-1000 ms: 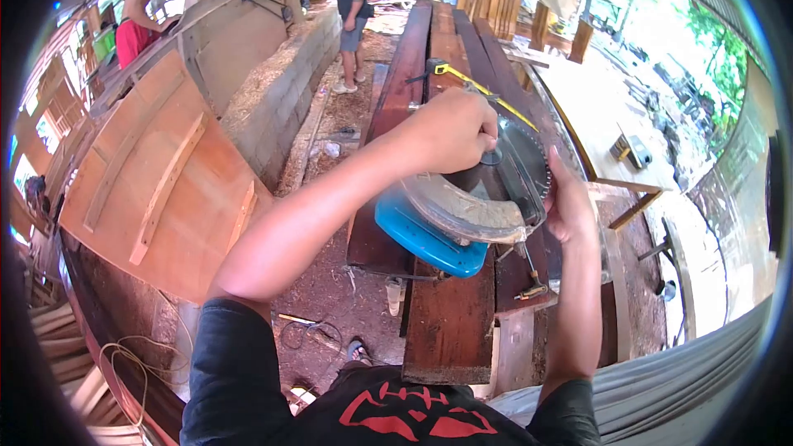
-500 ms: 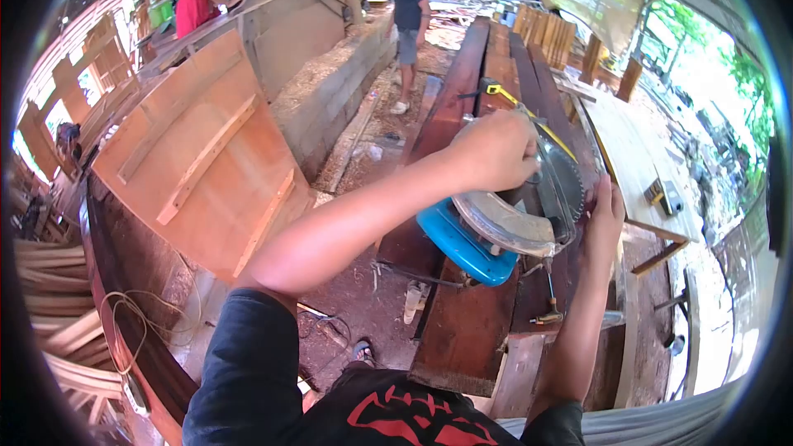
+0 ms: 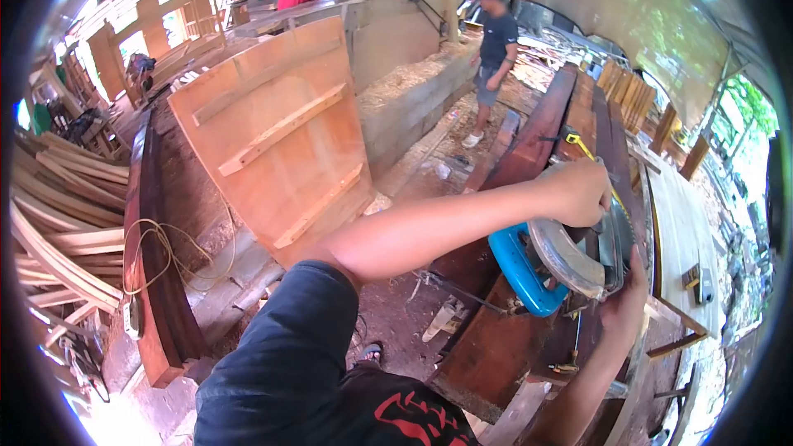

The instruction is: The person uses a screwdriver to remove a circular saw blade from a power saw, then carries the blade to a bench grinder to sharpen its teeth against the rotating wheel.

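While the left hand (image 3: 582, 192) curls closed over the saw (image 3: 562, 258), right of centre, its grip hidden, the right hand (image 3: 625, 297) touches the far edge, how open I can't tell. The saw lies on dark boards (image 3: 496, 351), apparently with its blade in; whether that's fastened or loose is unclear.
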A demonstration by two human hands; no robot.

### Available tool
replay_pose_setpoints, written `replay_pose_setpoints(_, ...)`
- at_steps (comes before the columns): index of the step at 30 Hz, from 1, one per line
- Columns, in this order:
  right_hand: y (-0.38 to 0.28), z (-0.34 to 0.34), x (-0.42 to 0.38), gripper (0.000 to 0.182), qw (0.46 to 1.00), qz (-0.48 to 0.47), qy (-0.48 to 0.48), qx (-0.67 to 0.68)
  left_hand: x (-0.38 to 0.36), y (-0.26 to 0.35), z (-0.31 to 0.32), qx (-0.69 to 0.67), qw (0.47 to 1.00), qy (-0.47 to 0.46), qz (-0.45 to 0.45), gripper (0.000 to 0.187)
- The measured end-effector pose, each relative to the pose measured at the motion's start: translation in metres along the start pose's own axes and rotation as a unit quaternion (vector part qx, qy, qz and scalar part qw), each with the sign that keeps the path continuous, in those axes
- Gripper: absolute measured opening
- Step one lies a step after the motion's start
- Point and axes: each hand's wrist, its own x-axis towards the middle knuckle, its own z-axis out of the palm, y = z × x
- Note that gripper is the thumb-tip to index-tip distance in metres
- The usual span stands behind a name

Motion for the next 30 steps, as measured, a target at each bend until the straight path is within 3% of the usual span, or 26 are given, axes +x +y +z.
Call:
replay_pose_setpoints(1, -0.002, -0.013, 0.006, 0.036, 0.998, 0.028, -0.054, -0.004, 0.0, 0.008, -0.005, 0.019, 0.999, -0.011, -0.026, 0.016)
replay_pose_setpoints(3, 0.002, -0.013, 0.009, 0.036, 0.999, 0.012, -0.034, 0.002, -0.002, 0.015, -0.003, 0.074, 0.996, 0.003, -0.047, 0.015)
replay_pose_setpoints(6, 0.006, -0.014, 0.014, 0.038, 0.999, 0.0, -0.032, 0.003, -0.003, 0.022, -0.011, 0.075, 0.993, -0.045, -0.08, 0.017)
replay_pose_setpoints(8, 0.004, -0.011, 0.012, 0.041, 0.999, 0.004, -0.043, 0.006, -0.001, 0.004, 0.0, -0.007, 1.0, -0.004, -0.022, 0.017)
replay_pose_setpoints(9, 0.003, -0.004, 0.009, 0.036, 1.0, -0.01, -0.01, 0.015, 0.0, -0.006, 0.007, -0.049, 0.999, 0.016, 0.007, 0.017)
replay_pose_setpoints(11, 0.0, 0.024, -0.005, 0.03, 0.997, -0.036, 0.057, 0.032, -0.002, 0.004, -0.001, 0.012, 1.0, -0.003, -0.027, 0.016)
replay_pose_setpoints(13, 0.0, -0.009, 0.024, 0.027, 0.959, -0.204, 0.141, -0.135, -0.004, 0.013, -0.005, 0.049, 0.997, -0.014, -0.053, 0.016)
replay_pose_setpoints(14, 0.0, -0.032, 0.034, 0.03, 0.915, -0.283, 0.185, -0.219, -0.004, 0.015, -0.007, 0.056, 0.996, -0.015, -0.061, 0.016)
replay_pose_setpoints(15, -0.015, -0.002, 0.017, 0.037, 0.832, -0.41, 0.29, -0.234, -0.002, 0.017, -0.006, 0.061, 0.996, -0.018, -0.067, 0.016)
replay_pose_setpoints(16, -0.029, 0.007, 0.002, 0.036, 0.793, -0.494, 0.285, -0.215, 0.0, 0.011, -0.002, 0.043, 0.998, -0.01, -0.055, 0.017)
replay_pose_setpoints(18, -0.043, 0.038, -0.022, 0.034, 0.773, -0.6, 0.154, -0.141, -0.001, 0.0, 0.002, -0.018, 1.0, -0.005, -0.023, 0.017)
replay_pose_setpoints(20, -0.046, 0.052, -0.024, 0.03, 0.704, -0.685, 0.05, -0.183, 0.0, -0.007, 0.004, -0.034, 0.999, 0.0, 0.002, 0.018)
replay_pose_setpoints(22, -0.052, 0.051, -0.023, 0.031, 0.778, -0.613, 0.035, -0.132, -0.002, -0.003, 0.003, -0.032, 0.999, -0.002, -0.015, 0.018)
replay_pose_setpoints(25, -0.044, 0.013, 0.01, 0.026, 0.788, -0.504, 0.145, -0.323, -0.005, 0.016, -0.009, 0.023, 0.995, -0.005, -0.099, 0.02)
replay_pose_setpoints(27, -0.03, -0.016, 0.041, 0.023, 0.777, -0.429, 0.184, -0.422, -0.006, 0.009, -0.001, 0.001, 0.997, 0.041, -0.06, 0.02)
replay_pose_setpoints(30, -0.013, -0.043, 0.056, 0.021, 0.868, -0.27, 0.134, -0.393, -0.003, -0.006, 0.005, -0.029, 0.999, 0.039, 0.0, 0.021)
